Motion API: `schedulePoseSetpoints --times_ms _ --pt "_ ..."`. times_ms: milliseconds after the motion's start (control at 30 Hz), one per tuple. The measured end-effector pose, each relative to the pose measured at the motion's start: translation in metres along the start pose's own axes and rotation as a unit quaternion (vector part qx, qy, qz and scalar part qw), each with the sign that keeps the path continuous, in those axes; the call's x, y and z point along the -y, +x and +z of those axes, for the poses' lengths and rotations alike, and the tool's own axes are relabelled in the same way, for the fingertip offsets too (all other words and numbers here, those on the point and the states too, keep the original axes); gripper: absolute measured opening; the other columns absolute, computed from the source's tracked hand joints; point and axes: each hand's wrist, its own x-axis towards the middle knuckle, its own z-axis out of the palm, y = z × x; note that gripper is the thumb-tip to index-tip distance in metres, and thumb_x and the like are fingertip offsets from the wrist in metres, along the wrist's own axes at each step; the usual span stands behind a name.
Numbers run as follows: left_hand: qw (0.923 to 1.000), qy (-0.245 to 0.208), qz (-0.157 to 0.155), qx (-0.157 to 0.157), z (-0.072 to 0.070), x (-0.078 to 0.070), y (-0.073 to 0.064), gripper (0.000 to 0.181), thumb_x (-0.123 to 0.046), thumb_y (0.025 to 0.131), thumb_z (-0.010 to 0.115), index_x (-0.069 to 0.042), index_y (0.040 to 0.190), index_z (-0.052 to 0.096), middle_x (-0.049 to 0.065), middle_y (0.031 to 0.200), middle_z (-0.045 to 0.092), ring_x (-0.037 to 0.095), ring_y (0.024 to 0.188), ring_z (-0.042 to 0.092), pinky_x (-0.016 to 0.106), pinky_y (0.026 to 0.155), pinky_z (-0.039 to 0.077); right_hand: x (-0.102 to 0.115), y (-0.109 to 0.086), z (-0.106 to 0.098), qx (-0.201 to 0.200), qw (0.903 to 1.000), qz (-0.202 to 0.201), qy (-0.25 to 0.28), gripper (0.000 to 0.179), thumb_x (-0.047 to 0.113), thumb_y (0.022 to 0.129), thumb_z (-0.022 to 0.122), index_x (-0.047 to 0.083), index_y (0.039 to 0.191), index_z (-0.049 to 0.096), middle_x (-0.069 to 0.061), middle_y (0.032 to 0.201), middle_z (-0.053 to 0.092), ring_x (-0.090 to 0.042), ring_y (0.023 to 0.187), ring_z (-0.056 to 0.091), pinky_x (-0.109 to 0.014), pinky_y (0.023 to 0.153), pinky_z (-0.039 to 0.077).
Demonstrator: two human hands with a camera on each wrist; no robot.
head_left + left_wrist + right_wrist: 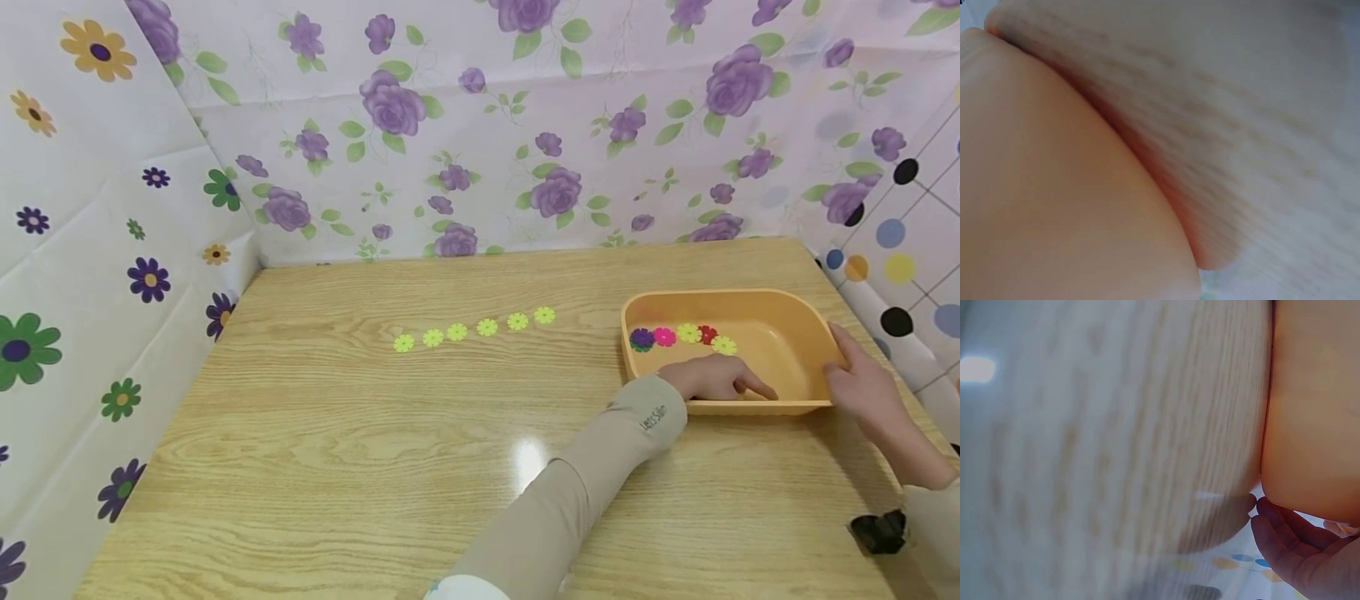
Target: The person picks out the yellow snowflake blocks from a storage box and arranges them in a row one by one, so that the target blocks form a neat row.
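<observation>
A light-orange plastic bin (772, 312) stands at the right of the wooden table. My right hand (862, 375) grips its right end. In the right wrist view, the right fingers (1272, 540) are at the lower edge of the orange wall. My left hand (708, 377) reaches over the near rim into the bin, one finger stretched to the right; the other fingers are largely hidden, so I cannot tell whether they hold anything. Beyond that hand lie flower-shaped discs: purple (642, 337), pink (664, 337), red (707, 335) and yellow (688, 333), with a green one partly covered.
Several yellow-green flower discs (487, 327) form a slightly slanting, spaced row on the table (337, 450), left of the bin. A black item (879, 532) sits by the right sleeve. Flower-printed sheeting (450, 167) stands behind and to the left; dotted sheeting (915, 275) is at the right.
</observation>
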Motion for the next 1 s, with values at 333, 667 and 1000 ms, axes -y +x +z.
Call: schedulePoseSetpoints --times_ms 333,667,1000 --pt "0.9999 0.009 0.004 0.006 -0.0001 0.0 -0.0008 0.032 -0.017 0.087 0.061 -0.022 0.119 0.063 -0.016 0.114 0.059 -0.007 0.1 0.05 0.006 0.076 0.036 0.0009 0.0 -0.0004 0.004 1.0 0.001 -0.001 0.056 0.014 0.095 0.026 0.001 0.144 0.003 -0.04 0.136 0.012 -0.06 0.12 0.015 -0.067 0.094 0.015" --pt "1.0 -0.002 -0.003 0.002 0.0003 -0.0005 -0.0022 0.031 -0.017 0.085 0.063 -0.021 0.116 0.065 -0.013 0.106 0.062 -0.005 0.091 0.053 0.007 0.073 0.038 0.0 -0.0002 -0.0003 0.001 1.0 0.001 -0.001 0.056 0.013 0.094 0.027 0.001 0.144 0.003 -0.04 0.136 0.013 -0.06 0.119 0.016 -0.067 0.094 0.015" --pt "0.998 0.058 0.016 0.019 0.0 0.0002 0.0004 0.041 -0.015 0.091 0.054 -0.031 0.129 0.053 -0.019 0.118 0.054 -0.002 0.082 0.045 0.009 0.065 0.032 0.0011 -0.0001 -0.0005 0.003 1.0 0.004 -0.002 0.056 0.014 0.095 0.026 0.001 0.144 0.003 -0.04 0.136 0.013 -0.061 0.119 0.015 -0.067 0.093 0.015"
